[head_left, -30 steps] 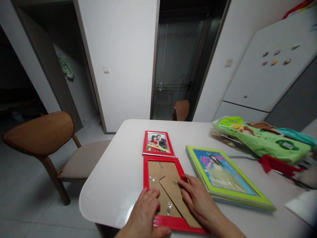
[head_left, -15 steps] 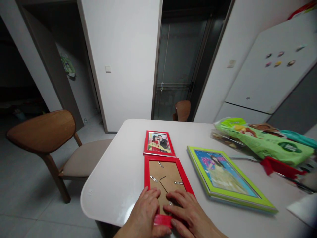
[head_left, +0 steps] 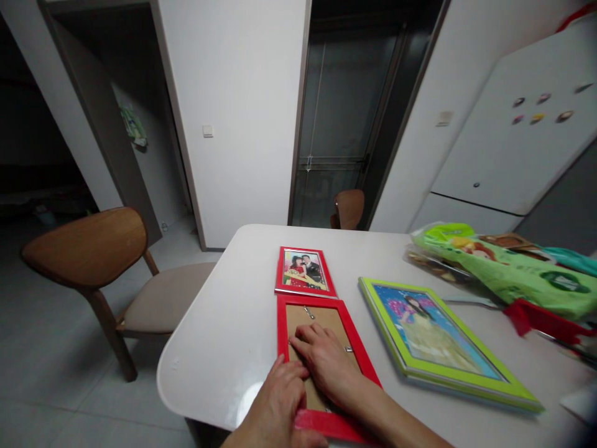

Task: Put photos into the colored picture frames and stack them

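Observation:
A red picture frame (head_left: 282, 330) lies face down on the table in front of me, its brown backing board (head_left: 321, 318) showing. One metal clip (head_left: 309, 312) is visible at the far side and another metal clip (head_left: 348, 350) at the right. My left hand (head_left: 280, 395) holds the near left corner, its thumb at the near edge and its fingers over the left side. My right hand (head_left: 326, 358) is closed, fingertips pressed on the left edge of the backing, covering the left clip. Touching the far edge is a second red frame (head_left: 305, 292), face up with a photo of a couple.
To the right lies a green picture frame (head_left: 471, 386) holding a portrait in a yellow dress. Behind it are a green plastic bag (head_left: 527, 267) and a red-handled tool (head_left: 522, 316). A wooden chair (head_left: 88, 249) stands left of the white table (head_left: 214, 348).
My right hand has moved from the near right part of the backing up and left to the left clip. The left hand stays at the near left corner. The view has shifted slightly.

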Demonstrator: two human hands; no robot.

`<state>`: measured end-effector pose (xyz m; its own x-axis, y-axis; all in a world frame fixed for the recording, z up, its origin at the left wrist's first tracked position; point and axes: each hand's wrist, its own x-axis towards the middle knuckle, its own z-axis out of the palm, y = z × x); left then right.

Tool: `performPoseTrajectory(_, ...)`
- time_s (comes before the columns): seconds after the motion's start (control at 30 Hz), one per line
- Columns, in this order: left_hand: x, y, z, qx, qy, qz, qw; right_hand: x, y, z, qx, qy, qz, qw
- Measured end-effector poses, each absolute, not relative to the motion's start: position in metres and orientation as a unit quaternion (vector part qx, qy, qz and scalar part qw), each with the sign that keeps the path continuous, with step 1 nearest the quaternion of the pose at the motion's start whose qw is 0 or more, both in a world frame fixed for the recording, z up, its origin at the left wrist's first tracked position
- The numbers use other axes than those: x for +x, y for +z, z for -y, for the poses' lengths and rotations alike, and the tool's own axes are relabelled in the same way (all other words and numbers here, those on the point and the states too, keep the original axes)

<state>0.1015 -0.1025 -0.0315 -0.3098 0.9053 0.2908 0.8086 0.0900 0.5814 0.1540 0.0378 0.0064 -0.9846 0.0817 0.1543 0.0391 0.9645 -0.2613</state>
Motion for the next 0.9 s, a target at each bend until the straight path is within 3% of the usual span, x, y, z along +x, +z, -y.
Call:
performPoseTrajectory(0.23, 0.1, -0.032, 0.102, 0.593, 0.336, -0.729, 0.067, 0.156, 0.005, -0.039, -0.034, 0.153, 0.983, 0.099)
performPoseTrajectory(0.37, 0.101, -0.03, 0.105, 0.595, 0.335, -0.728, 0.066, 0.141, 0.006, -0.055, -0.134, 0.203, 0.96, 0.134)
performPoseTrajectory(0.63, 0.102, -0.033, 0.103, 0.593, 0.336, -0.73, 0.056, 0.101, -0.007, -0.095, -0.282, 0.195, 0.925, 0.165)
performPoseTrajectory(0.9, 0.103, -0.038, 0.098, 0.59, 0.334, -0.735, -0.004, 0.107, -0.005, -0.104, -0.26, 0.285, 0.896, 0.221)
